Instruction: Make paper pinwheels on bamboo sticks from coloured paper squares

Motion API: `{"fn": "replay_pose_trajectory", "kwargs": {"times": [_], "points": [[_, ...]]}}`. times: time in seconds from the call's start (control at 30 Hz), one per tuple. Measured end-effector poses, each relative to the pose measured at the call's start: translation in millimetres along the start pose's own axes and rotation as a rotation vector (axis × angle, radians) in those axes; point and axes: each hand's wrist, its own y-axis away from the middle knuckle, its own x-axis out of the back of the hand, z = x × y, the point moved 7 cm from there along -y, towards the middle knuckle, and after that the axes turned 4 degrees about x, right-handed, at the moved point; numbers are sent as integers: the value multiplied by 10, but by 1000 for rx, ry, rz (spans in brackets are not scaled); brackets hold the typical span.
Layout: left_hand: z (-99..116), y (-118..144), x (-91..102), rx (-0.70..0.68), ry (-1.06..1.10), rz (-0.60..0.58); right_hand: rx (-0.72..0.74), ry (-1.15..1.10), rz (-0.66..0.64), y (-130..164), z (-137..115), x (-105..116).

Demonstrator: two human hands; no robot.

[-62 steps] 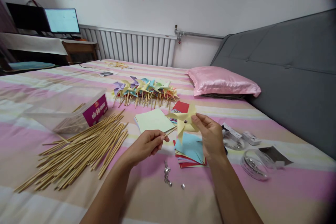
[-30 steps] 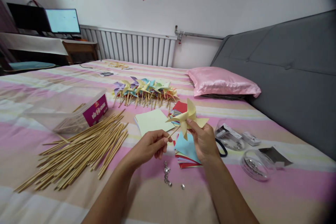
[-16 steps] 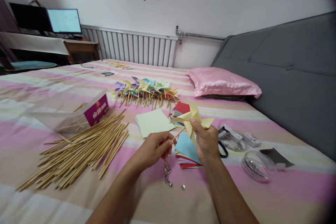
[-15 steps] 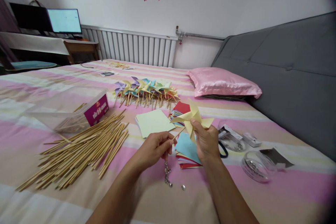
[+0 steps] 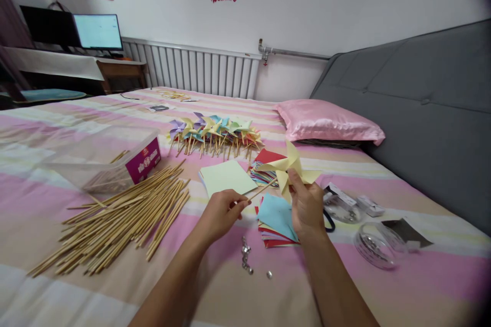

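Pinwheel (image 5: 286, 169) has lifted rightward; right hand (image 5: 307, 204) pinches its centre, left hand (image 5: 220, 212) grips the stick (image 5: 261, 190) — keep it straight.

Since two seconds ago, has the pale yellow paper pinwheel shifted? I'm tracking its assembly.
Yes. The pale yellow paper pinwheel has moved right and slightly away, now overlapping the red paper stack, held by the right hand.

I log: loose bamboo sticks (image 5: 115, 225) beside clear box (image 5: 111, 161); finished pinwheels (image 5: 215, 135); green sheet (image 5: 226, 178); coloured paper stack (image 5: 276, 219); silver pins (image 5: 247, 258); pink pillow (image 5: 330, 122); monitor (image 5: 97, 32).
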Motion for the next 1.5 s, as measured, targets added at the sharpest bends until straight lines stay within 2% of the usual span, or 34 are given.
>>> {"fn": "replay_pose_trajectory", "kwargs": {"times": [0.13,0.27,0.5,1.17,1.37,1.5], "points": [[-82,-17,128,128,224,171,-63,17,-66,13,3,-51],[-157,3,251,217,422,328,-155,12,-69,27,54,-65],[-191,16,294,241,543,369,-167,50,-72,32,99,-72],[-243,24,337,276,551,423,-200,70,-129,52,146,-99],[-410,-9,481,268,480,533,-187,75,-139,55,118,-105],[-567,-12,678,249,319,633,-195,72,-141,49,117,-94]]}}
